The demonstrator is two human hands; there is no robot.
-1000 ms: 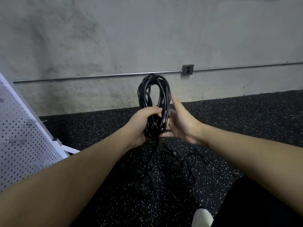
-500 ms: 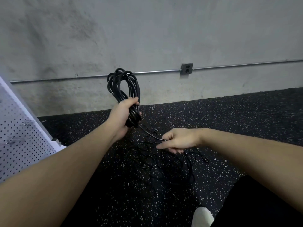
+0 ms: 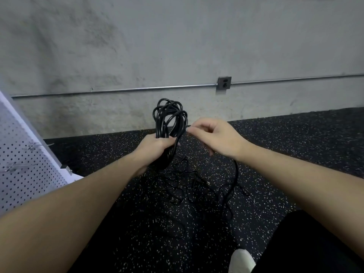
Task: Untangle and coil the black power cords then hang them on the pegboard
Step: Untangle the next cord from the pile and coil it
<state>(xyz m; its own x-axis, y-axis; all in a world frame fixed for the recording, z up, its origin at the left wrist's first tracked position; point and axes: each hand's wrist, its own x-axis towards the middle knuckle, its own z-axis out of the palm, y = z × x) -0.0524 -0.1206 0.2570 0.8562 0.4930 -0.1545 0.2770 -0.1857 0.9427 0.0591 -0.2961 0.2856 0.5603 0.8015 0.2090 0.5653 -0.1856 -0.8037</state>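
Bare forearms, black trousers, white shoe

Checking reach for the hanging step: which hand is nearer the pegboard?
Left. The left hand, gripping the cord coil, is on the pegboard's side; the right hand is beyond the coil.

black speckled rubber floor has a loose tangle of black cord sprawled on it, just right of the white pegboard's foot, with a white shoe nearer the camera
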